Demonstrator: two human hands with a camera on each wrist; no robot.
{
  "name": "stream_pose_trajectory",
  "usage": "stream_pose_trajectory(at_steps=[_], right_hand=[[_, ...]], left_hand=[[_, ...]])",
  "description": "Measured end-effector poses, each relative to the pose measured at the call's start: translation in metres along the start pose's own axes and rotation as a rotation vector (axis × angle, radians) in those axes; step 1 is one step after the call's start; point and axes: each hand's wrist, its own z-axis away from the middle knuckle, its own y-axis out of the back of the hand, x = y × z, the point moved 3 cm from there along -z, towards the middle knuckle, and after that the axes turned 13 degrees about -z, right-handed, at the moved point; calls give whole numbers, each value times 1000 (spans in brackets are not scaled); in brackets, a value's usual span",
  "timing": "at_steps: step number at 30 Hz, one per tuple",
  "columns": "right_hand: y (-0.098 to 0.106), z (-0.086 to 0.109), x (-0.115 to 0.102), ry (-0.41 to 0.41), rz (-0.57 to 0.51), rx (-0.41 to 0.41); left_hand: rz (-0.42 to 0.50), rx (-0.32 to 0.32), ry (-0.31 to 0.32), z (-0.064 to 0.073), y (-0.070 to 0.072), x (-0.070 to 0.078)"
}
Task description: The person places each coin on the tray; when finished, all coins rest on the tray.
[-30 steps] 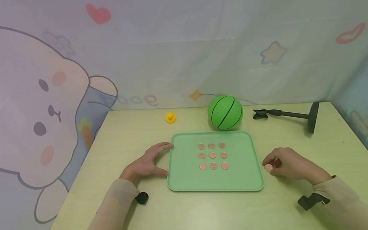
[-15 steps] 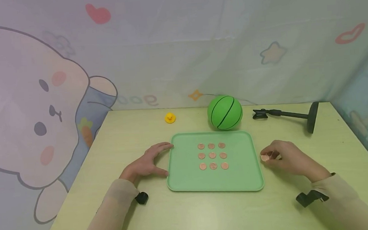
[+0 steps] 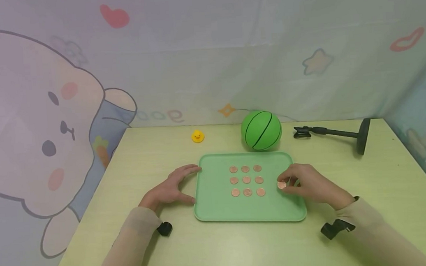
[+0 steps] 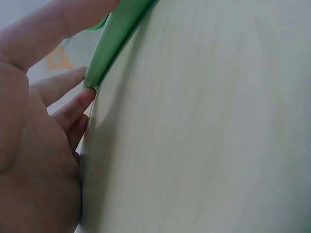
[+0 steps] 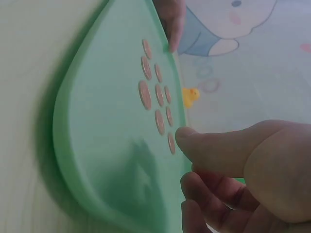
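Observation:
On the table lies a light-green tray (image 3: pixel 218 211) bearing several copper coins (image 3: pixel 246 180) laid flat in even rows. My right hand (image 3: pixel 307 185) is over the tray's right side and pinches one more copper coin (image 3: pixel 281 184) between thumb and fingers, to the right of the rows. That coin is hidden behind the fingers in the right wrist view. My left hand (image 3: pixel 170 187) spans the tray's left edge, thumb and fingers apart. In the left wrist view, fingertips (image 4: pixel 87 94) of the left hand touch the tray's rim (image 4: pixel 109 46).
Behind the tray stands a green ball (image 3: pixel 261 130), close to its back rim. A yellow toy duck (image 3: pixel 197 136) sits at the back, left of the ball. To the right lies a black stand (image 3: pixel 340 132) with a round base. A printed cloth (image 3: pixel 208 67) hangs behind the table.
My right hand has moved left, from beside the tray to over its right part, carrying the pinched coin. The left hand and the laid coins have stayed in place.

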Motion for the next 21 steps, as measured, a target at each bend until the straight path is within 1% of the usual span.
stream_pose_trajectory(at_steps=[7,15,17,21], right_hand=[[-29,-19,-12,54,-22,-28],[-65,-40,-28,147,0,-49],[-72,-44,-33,157,6,-64],[-85,-52,-40,143,18,-108]], left_hand=[[11,1,5,1,0,2],[7,5,-4,1,0,2],[8,6,-5,0,1,2],[6,5,-8,0,0,1]])
